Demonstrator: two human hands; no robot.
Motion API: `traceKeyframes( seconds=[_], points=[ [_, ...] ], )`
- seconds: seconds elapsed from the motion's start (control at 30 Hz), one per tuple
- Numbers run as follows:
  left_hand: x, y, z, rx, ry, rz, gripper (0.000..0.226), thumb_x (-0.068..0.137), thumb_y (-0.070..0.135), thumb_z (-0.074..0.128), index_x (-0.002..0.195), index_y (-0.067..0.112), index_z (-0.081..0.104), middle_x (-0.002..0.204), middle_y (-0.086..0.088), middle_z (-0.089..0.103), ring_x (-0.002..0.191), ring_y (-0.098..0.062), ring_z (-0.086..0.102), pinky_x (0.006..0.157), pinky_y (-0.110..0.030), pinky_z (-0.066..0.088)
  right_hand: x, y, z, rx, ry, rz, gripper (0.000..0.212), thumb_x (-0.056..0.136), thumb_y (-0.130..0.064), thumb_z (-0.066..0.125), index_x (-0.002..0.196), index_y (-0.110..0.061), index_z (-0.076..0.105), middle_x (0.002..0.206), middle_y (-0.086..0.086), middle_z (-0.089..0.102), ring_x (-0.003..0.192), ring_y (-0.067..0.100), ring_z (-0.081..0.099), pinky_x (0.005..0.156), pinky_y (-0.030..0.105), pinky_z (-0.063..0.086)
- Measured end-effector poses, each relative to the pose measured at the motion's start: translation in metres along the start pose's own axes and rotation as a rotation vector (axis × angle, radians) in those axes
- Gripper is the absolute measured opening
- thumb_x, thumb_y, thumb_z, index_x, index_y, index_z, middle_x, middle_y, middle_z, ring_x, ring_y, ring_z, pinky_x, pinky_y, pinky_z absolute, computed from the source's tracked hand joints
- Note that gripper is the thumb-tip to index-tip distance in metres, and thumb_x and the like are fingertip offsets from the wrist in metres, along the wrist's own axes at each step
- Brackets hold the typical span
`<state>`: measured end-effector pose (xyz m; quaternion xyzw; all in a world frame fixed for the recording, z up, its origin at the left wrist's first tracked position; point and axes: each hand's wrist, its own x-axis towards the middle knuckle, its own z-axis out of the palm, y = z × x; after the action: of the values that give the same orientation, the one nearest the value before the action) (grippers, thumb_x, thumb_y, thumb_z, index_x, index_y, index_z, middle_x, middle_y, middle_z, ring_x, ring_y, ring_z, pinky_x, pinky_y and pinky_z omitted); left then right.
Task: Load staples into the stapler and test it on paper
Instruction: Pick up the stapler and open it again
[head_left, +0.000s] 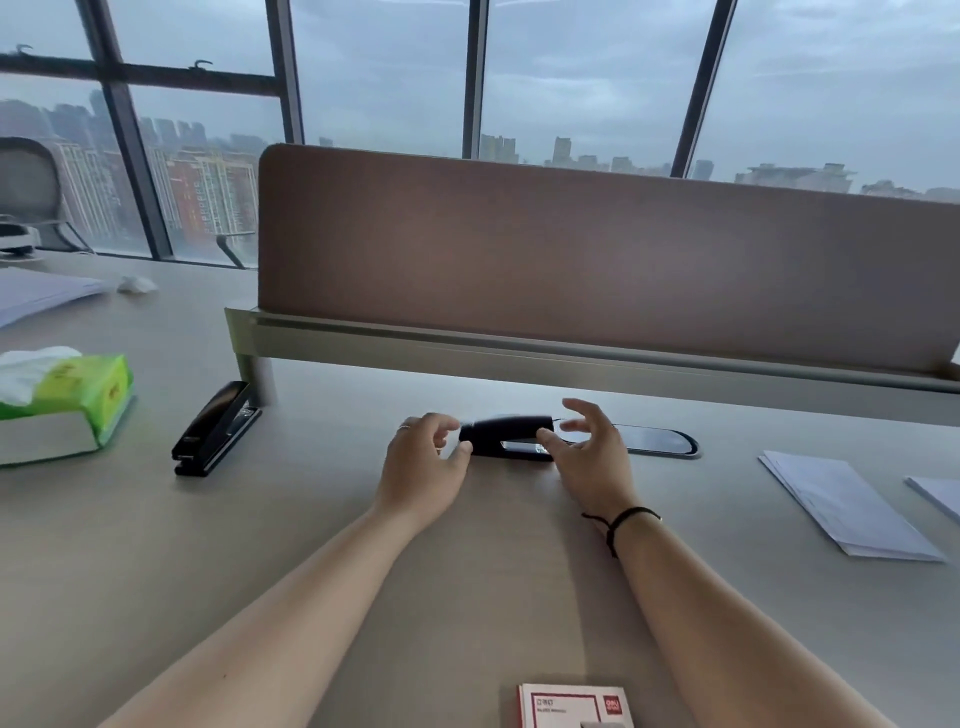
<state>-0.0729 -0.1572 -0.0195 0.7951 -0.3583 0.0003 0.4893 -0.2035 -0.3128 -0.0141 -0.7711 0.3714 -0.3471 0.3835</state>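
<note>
A small black stapler (506, 435) lies on the desk near the middle, its length running left to right. My left hand (423, 465) is at its left end, thumb and fingers touching that end. At the right end is my right hand (589, 452), thumb against the stapler's front and fingers spread above it. A red and white staple box (574, 705) sits at the near edge of the desk. Folded white paper (841, 506) lies to the right.
A second, larger black stapler (215, 428) lies to the left, beside a green tissue pack (67, 400). A brown divider panel (597, 270) runs across behind the stapler. A dark oval cable cover (660, 441) sits right of my hands. More paper (36, 293) lies far left.
</note>
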Motion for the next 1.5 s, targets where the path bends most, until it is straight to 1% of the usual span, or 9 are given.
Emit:
traceKeyframes(
  seconds=[0.13,0.33,0.43,0.53,0.93,1.07,1.23,1.37,1.5],
  points=[
    [-0.014,-0.017,-0.04,0.087,0.041,0.011,0.023,0.088,0.022,0.065,0.111,0.02,0.067,0.114,0.0,0.059,0.105,-0.016,0.059,0.087,-0.024,0.045,-0.004,0.0,-0.001,-0.009,0.015,-0.003,0.045,0.083,-0.035,0.074,0.125,-0.03,0.059,0.11,-0.006,0.067,0.101,0.019,0.066,0.086,0.03,0.047],
    [-0.004,-0.065,-0.145,0.529,0.357,-0.177,0.038,0.084,0.025,0.065,0.121,0.015,0.061,0.133,-0.014,0.054,0.124,-0.037,0.045,0.101,-0.043,0.041,-0.006,-0.001,0.004,-0.101,-0.021,-0.01,0.052,0.081,-0.036,0.076,0.129,-0.025,0.059,0.11,-0.002,0.067,0.108,0.021,0.065,0.094,0.036,0.05],
    [0.0,-0.091,-0.175,0.496,0.285,-0.358,0.047,0.088,0.029,0.062,0.131,0.016,0.048,0.138,-0.018,0.045,0.128,-0.038,0.041,0.104,-0.045,0.039,-0.006,-0.003,0.006,-0.136,-0.03,-0.015,0.055,0.08,-0.036,0.077,0.13,-0.023,0.057,0.11,-0.001,0.066,0.11,0.024,0.064,0.094,0.037,0.048],
    [-0.001,-0.103,-0.182,0.368,0.262,-0.419,0.037,0.094,0.026,0.056,0.127,0.015,0.046,0.124,-0.02,0.056,0.114,-0.04,0.054,0.093,-0.045,0.046,-0.006,-0.005,0.007,-0.18,-0.042,-0.016,0.057,0.081,-0.035,0.077,0.132,-0.022,0.055,0.116,0.002,0.067,0.113,0.025,0.063,0.093,0.036,0.046],
    [-0.035,-0.073,-0.156,0.188,0.224,-0.286,0.026,0.093,0.016,0.059,0.119,0.011,0.062,0.111,-0.013,0.068,0.104,-0.033,0.06,0.077,-0.028,0.038,-0.01,-0.011,0.006,-0.214,-0.065,0.001,0.06,0.081,-0.034,0.077,0.134,-0.023,0.053,0.123,0.005,0.067,0.116,0.026,0.061,0.096,0.036,0.046],
    [-0.055,-0.043,-0.131,0.094,0.134,-0.227,0.027,0.093,0.015,0.059,0.12,0.015,0.061,0.111,-0.005,0.067,0.092,-0.021,0.054,0.078,-0.025,0.037,-0.018,-0.013,0.001,-0.214,-0.08,0.0,0.064,0.08,-0.034,0.078,0.137,-0.024,0.05,0.125,0.004,0.066,0.104,0.023,0.064,0.092,0.035,0.047],
    [-0.083,-0.008,-0.109,-0.004,0.017,-0.166,0.028,0.092,0.015,0.058,0.12,0.019,0.06,0.113,0.003,0.066,0.101,-0.017,0.058,0.077,-0.022,0.039,-0.044,-0.014,-0.014,-0.154,-0.102,0.005,0.067,0.081,-0.03,0.078,0.14,-0.022,0.047,0.128,0.004,0.062,0.092,0.019,0.061,0.088,0.033,0.048],
    [-0.118,0.027,-0.106,-0.067,-0.087,-0.092,0.028,0.093,0.013,0.06,0.119,0.02,0.059,0.11,0.005,0.066,0.089,-0.007,0.059,0.062,-0.002,0.04,-0.08,-0.014,-0.038,0.011,-0.106,0.041,0.053,0.086,-0.025,0.075,0.134,-0.023,0.054,0.125,0.004,0.061,0.092,0.019,0.062,0.073,0.027,0.046],
    [-0.168,0.059,-0.115,-0.187,-0.25,-0.005,0.026,0.09,0.016,0.064,0.115,0.022,0.061,0.109,0.006,0.07,0.102,-0.009,0.063,0.081,-0.008,0.044,-0.14,-0.035,-0.079,0.108,-0.086,-0.026,0.012,0.089,-0.024,0.072,0.099,-0.028,0.07,0.098,-0.007,0.074,0.086,0.015,0.07,0.066,0.021,0.047]
  ],
)
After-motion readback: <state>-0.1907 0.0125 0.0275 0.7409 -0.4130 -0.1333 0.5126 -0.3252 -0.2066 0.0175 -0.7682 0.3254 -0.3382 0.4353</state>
